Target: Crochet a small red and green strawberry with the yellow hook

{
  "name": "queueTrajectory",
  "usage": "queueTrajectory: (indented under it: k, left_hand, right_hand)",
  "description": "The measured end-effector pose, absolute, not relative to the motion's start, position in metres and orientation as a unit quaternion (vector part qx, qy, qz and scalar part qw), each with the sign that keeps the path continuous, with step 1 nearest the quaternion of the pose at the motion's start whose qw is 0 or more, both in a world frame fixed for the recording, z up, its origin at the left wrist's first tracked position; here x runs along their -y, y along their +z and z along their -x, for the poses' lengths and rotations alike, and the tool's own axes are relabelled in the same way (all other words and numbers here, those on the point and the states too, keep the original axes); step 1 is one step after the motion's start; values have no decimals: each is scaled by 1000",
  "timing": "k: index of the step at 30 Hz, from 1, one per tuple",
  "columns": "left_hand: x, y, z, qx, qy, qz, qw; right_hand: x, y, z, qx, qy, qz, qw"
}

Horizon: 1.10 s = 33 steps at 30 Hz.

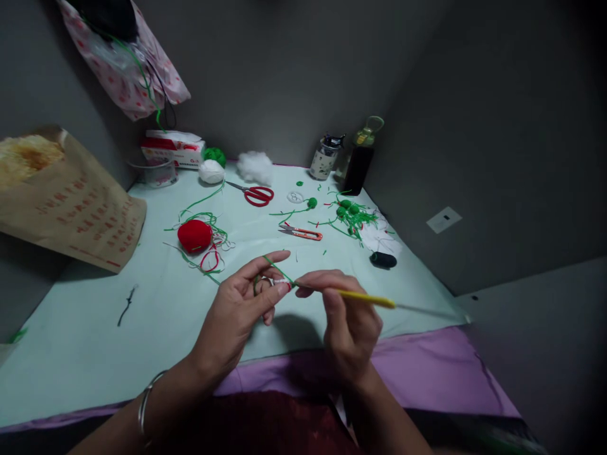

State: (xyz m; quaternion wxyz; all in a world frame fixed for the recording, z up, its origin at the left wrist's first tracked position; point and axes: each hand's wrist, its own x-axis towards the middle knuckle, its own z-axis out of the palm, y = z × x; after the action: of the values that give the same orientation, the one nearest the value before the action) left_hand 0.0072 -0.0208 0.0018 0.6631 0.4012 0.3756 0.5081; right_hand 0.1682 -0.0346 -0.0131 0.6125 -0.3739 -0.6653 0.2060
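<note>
My left hand (244, 303) is raised over the table's near edge with green yarn (272, 260) looped over its outstretched index finger, and its thumb and middle finger pinch a small crochet piece (282, 283). My right hand (348, 316) grips a yellow-handled crochet hook (365, 299) whose tip meets that piece. The green strand runs back toward a red crocheted ball (195, 235) lying on the pale green table (95, 328).
Red scissors (256, 194), orange thread snips (303, 234), green crocheted bits with yarn scraps (351, 215), a black object (383, 259), white stuffing (255, 167), white and green yarn balls (211, 169), a tissue box (173, 148), a jar (325, 161), a dark bottle (359, 161), a brown paper bag (71, 202).
</note>
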Motion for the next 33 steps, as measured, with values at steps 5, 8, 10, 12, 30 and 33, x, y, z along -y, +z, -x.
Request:
queueTrajectory:
  k: [5, 8, 10, 12, 30, 33]
  left_hand:
    - [24, -2, -10, -344, 502, -346, 714]
    - [19, 3, -8, -310, 443, -270, 797]
    - [17, 8, -7, -306, 438, -250, 807]
    - [15, 11, -6, -313, 462, -260, 788]
    - [19, 12, -4, -344, 470, -344, 736]
    - [21, 7, -7, -345, 465, -364, 729]
  right_hand:
    - [38, -22, -163, 768, -57, 386, 508]
    - [35, -22, -164, 734, 10, 386, 559]
    - [32, -19, -165, 662, 143, 378, 631]
    - [29, -16, -165, 596, 262, 358, 669]
    - [25, -10, -166, 524, 414, 332, 666]
    - [27, -14, -163, 590, 333, 361, 641]
